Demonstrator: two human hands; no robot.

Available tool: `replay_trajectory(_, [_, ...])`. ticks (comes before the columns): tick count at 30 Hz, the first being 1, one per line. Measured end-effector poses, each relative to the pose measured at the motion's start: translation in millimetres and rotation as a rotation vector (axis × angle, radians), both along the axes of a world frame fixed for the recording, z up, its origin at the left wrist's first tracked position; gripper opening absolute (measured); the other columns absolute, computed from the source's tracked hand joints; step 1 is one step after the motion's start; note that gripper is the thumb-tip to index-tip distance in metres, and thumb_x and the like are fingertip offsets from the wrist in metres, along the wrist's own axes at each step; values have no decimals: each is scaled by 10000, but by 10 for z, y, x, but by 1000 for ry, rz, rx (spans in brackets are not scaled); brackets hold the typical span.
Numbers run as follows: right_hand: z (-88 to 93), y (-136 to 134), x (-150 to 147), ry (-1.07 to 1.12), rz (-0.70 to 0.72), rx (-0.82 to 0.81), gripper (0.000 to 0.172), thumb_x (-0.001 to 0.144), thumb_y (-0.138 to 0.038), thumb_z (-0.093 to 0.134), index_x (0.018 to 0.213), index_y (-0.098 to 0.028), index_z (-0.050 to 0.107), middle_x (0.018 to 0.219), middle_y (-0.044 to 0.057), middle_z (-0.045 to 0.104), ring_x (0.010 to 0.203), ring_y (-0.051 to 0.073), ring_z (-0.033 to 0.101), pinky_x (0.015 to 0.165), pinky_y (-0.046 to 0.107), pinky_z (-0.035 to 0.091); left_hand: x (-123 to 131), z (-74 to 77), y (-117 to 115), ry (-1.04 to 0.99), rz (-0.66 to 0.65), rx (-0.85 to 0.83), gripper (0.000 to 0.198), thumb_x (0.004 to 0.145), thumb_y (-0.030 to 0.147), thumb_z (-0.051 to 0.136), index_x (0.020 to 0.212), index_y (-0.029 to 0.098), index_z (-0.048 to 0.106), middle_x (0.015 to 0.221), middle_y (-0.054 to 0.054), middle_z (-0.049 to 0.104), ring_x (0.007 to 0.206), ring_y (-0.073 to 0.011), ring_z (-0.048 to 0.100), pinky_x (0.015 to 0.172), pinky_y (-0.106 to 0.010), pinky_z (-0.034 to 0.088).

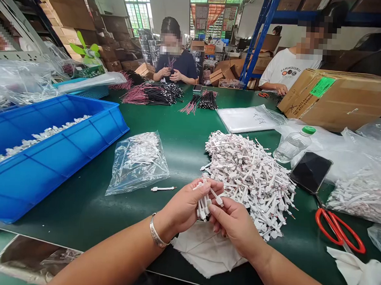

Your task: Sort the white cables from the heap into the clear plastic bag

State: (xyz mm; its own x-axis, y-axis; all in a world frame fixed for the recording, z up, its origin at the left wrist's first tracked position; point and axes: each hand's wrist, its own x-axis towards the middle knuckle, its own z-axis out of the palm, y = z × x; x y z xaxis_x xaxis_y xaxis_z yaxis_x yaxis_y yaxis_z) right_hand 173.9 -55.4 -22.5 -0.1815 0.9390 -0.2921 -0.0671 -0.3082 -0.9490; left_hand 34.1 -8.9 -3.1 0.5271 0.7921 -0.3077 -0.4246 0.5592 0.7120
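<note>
My left hand (pixel 184 201) is closed around a small bunch of short white cables (pixel 203 205) with white plugs at their ends. At its right, my right hand (pixel 237 223) pinches at the plug ends of the same bunch, its fingertips partly hidden. Just beyond both hands rises a large heap of white cables (pixel 249 175). A cream cloth (pixel 207 249) lies under my hands at the table's edge. One single white cable (pixel 164 188) rests to the left, near a clear plastic bag (pixel 138 161) with more white cables inside.
A blue bin (pixel 56 152) holding white pieces stands at left. Rightward lie red-handled scissors (pixel 339 231), a phone (pixel 312 171), a clear bottle (pixel 294 143) and a cardboard box (pixel 342 99). Black cable bundles (pixel 154 93) lie across the green table (pixel 184 138); two people sit beyond.
</note>
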Motion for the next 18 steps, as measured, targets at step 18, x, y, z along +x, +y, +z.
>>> replay_trajectory(18, [-4,3,-13,12,33,-32,328,775,-489,605,756,-165,554,605,-20,585,467,67,508,407,161,320,-38,56,44,-76,135,-33,154,817,218,591,950,142,599,1089,-102,630,949,-193,602,817,-314,477])
